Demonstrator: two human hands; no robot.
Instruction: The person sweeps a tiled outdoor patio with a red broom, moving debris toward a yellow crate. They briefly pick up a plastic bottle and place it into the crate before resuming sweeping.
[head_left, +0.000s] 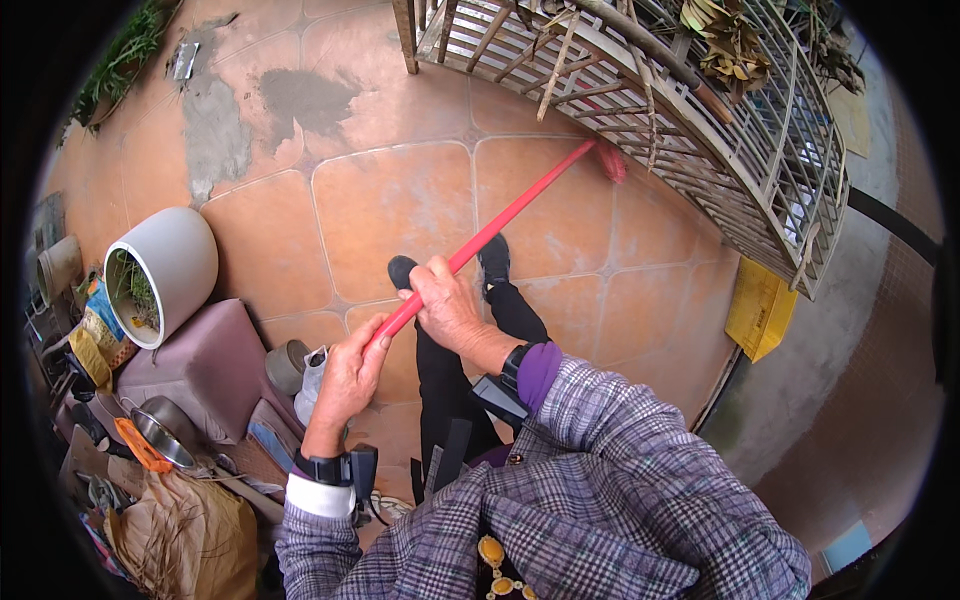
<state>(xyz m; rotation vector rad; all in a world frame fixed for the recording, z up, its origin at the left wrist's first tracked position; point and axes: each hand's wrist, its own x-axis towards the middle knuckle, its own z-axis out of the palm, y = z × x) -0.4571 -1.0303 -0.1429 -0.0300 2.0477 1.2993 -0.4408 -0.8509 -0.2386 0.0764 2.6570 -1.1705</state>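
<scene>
Both of my hands grip the long red handle of a broom (510, 214). My left hand (351, 375) is closed round its near end, and my right hand (450, 307) holds it a little farther up. The handle slants away over my feet towards the upper right. Its red head (613, 163) touches down at the lower edge of a slatted metal rack (757, 172), which partly hides it. Orange floor tiles (394, 217) lie beneath the handle.
Sticks and dried leaves (731, 64) lie on the rack. A yellow board (759, 311) stands below its right end. To my left are a white planter (180, 262) lying on its side, a mauve upholstered seat (191, 367), a metal pot (163, 431) and a brown sack (184, 532).
</scene>
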